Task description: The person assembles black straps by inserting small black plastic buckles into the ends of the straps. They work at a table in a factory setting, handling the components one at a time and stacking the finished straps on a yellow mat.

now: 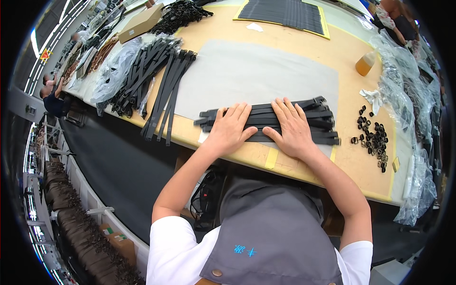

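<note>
A row of black straps [317, 118] lies side by side on a grey mat [256, 76] near the front edge of the workbench. My left hand [230, 127] lies flat on the left part of the row, fingers spread. Beside it, my right hand [289, 127] presses flat on the middle of the same straps. Neither hand grips anything. The strap ends stick out to the left and right of my hands.
Several long black straps [166, 90] lie in a bundle at the left, next to more in clear plastic [118, 66]. A heap of small black buckles [373, 140] sits at the right. An amber bottle [365, 64], a cardboard box [141, 22] and a person [53, 97] stand farther off.
</note>
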`<action>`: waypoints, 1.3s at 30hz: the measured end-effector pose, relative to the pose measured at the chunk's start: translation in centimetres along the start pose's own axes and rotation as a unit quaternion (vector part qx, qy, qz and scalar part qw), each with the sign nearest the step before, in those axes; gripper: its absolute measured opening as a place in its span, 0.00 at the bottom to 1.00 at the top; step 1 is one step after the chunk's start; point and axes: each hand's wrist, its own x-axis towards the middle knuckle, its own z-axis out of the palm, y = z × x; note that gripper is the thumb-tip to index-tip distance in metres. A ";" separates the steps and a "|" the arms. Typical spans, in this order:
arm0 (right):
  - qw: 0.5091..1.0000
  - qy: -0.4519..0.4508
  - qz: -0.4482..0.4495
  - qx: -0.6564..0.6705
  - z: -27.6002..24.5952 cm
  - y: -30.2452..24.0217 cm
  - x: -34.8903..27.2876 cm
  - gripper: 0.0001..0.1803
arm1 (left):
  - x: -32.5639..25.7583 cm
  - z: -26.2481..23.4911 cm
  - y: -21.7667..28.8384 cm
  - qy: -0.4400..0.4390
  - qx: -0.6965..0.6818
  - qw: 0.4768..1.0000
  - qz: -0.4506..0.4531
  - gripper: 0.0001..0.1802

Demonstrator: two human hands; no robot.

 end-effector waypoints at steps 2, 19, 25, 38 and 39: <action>0.999 0.001 -0.048 0.018 -0.2 1.8 1.7 0.45 | -0.5 -0.8 2.0 -0.010 0.023 0.999 -0.026 0.42; 0.941 -0.095 -0.302 0.117 -1.6 7.7 7.3 0.32 | 11.3 -3.8 2.9 -0.026 -0.174 0.971 0.162 0.17; 0.948 -0.062 -0.291 0.110 -0.5 8.4 6.9 0.33 | 7.4 -5.0 3.4 -0.058 -0.231 0.970 0.054 0.13; 0.936 -0.135 -0.299 0.125 -2.9 7.1 3.8 0.34 | -8.4 1.8 4.4 -0.338 -0.675 0.574 -0.319 0.28; 0.937 -0.138 -0.297 0.126 -3.0 7.0 3.3 0.34 | -7.9 2.9 5.0 -0.373 -0.694 0.513 -0.339 0.29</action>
